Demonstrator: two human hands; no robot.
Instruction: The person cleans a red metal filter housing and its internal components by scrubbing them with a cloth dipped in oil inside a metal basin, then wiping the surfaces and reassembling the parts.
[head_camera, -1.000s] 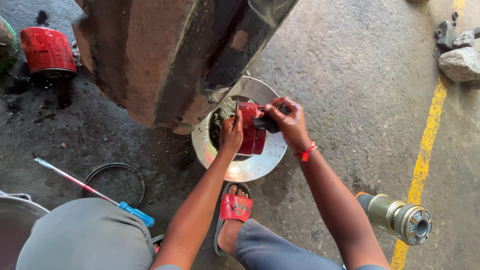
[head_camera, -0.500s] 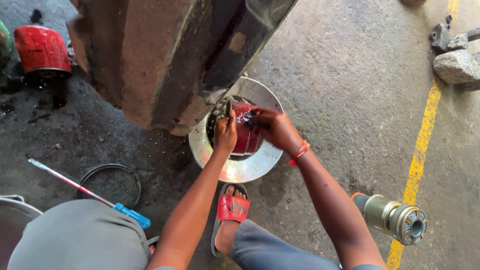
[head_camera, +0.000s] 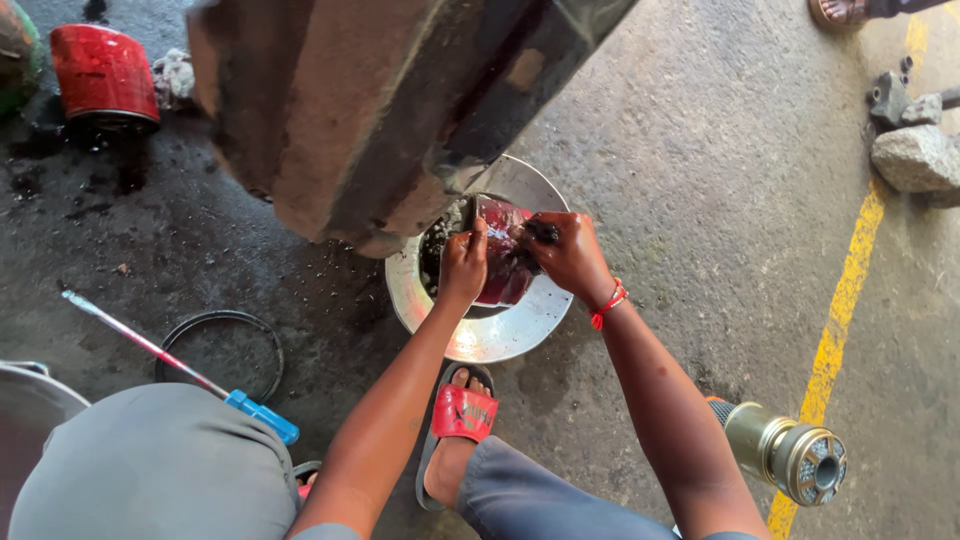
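Floor, left: red canister (head_camera: 103, 72), rubber ring (head_camera: 218, 352) and blue-handled rod (head_camera: 180, 368) are scattered about, well apart from the work.

Left hand (head_camera: 462, 268): fingers curled tight on the red part (head_camera: 503, 265), held over the metal basin (head_camera: 500, 325).

Right hand (head_camera: 570, 255): fingers pinched on a dark bit at the part's top.

Risk: greasy part could probably be dropped into the basin.

Room: crowded by the rusty beam (head_camera: 390, 110) above; open concrete rightward, brass fitting (head_camera: 790, 455) near the yellow line (head_camera: 845, 300).

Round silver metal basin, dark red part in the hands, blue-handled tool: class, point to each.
Round silver metal basin (head_camera: 500, 335): head view, bare front rim.
Dark red part (head_camera: 505, 265): head view, middle face.
Blue-handled tool (head_camera: 262, 416): head view, blue handle.
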